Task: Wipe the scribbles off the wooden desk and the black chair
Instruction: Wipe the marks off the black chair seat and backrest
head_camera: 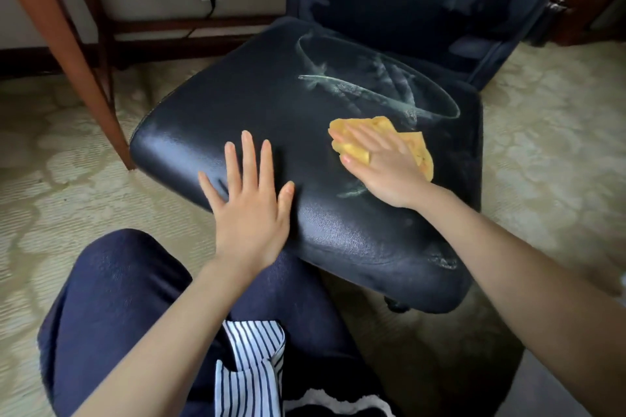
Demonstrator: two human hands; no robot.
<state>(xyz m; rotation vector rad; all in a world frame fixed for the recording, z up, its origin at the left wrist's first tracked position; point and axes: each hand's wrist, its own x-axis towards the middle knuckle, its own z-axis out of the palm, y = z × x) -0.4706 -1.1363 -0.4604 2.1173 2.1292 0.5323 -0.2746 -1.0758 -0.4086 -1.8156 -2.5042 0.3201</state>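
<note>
Our knee (118,281) lies nearest, a desk leg (78,54) left of our left hand (250,213), spread flat on the black chair (237,105). Our flat right hand (379,162) presses a yellow cloth (421,152).

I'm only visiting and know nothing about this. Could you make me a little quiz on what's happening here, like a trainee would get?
1. Which hand presses the yellow cloth on the chair seat? A) left B) right
2. True or false: the scribbles on the seat are all wiped away.
3. Fill in: the left hand rests flat on the ___.

Key: 1 B, the right hand; 2 false, white marks remain; 3 seat.
</note>
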